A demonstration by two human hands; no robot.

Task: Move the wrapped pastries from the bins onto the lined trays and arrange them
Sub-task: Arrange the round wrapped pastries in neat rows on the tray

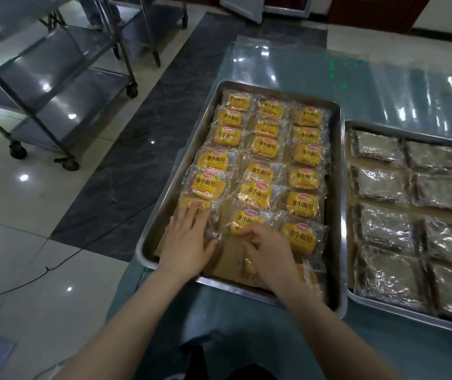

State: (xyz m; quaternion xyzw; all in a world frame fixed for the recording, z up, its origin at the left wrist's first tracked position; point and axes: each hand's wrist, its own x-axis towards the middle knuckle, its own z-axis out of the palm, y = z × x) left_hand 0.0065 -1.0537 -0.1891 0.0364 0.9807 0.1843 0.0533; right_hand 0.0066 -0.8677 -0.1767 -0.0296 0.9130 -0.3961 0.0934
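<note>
A steel tray (339, 171) lined with brown paper holds three columns of yellow wrapped pastries (263, 148). My left hand (187, 239) lies flat with straight fingers on the nearest pastry of the left column (191, 203). My right hand (267, 249) curls its fingers over the near edge of a pastry in the middle column (242, 218). Another yellow pastry (249, 267) shows under that palm. The lining paper (227, 256) is bare between my hands.
A second steel tray (411, 309) on the right holds several clear-wrapped dark pastries (381, 185). Both trays sit on a table under clear plastic sheet (356, 78). Wheeled steel racks (54, 78) stand on the tiled floor to the left, and a black cable (54, 266) runs there.
</note>
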